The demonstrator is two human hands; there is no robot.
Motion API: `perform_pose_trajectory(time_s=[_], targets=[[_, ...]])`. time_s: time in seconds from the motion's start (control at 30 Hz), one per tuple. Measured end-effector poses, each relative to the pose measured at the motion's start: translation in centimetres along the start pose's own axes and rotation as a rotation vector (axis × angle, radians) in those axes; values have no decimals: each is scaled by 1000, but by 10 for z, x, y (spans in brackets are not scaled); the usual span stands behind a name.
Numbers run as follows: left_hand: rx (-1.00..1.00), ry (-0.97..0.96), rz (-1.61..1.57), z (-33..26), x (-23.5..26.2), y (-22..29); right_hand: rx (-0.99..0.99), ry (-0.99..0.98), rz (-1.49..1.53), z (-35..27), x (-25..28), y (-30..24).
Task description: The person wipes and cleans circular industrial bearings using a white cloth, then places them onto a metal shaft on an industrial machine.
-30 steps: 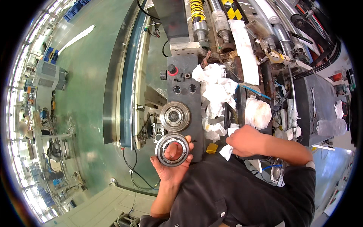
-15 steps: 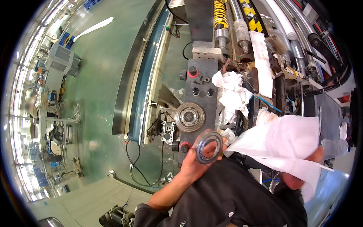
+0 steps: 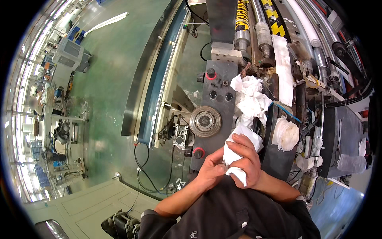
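Note:
My left hand (image 3: 211,169) is closed in front of my body, thumb pressed against a folded white wipe (image 3: 237,174). The ring-shaped metal bearing it held a moment before is now hidden behind the wipe and fingers. My right hand (image 3: 247,159) is curled round the wipe, pressing it where the two hands meet. Just beyond them, a round metal hub (image 3: 205,121) sits on a dark machine plate (image 3: 218,79), which also carries black knobs with red rings (image 3: 211,73).
Crumpled white wipes (image 3: 251,99) lie on the machine beyond my right hand. A stained wad (image 3: 285,134) rests farther right, near a clear plastic bottle (image 3: 351,163). Rollers (image 3: 262,34) run along the far right. A blue conveyor belt (image 3: 156,87) stands left, above green floor.
My right hand has brought the white wipe in from the right, folding it against my left hand. The bearing has gone out of sight behind it. The view has shifted slightly.

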State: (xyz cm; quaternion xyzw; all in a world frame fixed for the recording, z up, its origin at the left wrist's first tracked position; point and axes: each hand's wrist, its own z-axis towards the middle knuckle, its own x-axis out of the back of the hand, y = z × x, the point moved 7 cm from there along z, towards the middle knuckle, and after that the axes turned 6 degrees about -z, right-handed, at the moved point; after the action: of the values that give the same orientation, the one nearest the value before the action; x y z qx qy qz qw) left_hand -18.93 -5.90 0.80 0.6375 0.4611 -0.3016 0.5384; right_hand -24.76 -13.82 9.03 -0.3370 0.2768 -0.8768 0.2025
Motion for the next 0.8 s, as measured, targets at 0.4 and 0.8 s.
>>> perform_pose_trajectory(time_s=[0.4, 0.8], targets=[[-167, 34, 109, 1, 5, 3, -133, 13, 253, 8, 4, 15], [-203, 40, -177, 13, -10, 18, -935, 257, 617, -39, -7, 83]])
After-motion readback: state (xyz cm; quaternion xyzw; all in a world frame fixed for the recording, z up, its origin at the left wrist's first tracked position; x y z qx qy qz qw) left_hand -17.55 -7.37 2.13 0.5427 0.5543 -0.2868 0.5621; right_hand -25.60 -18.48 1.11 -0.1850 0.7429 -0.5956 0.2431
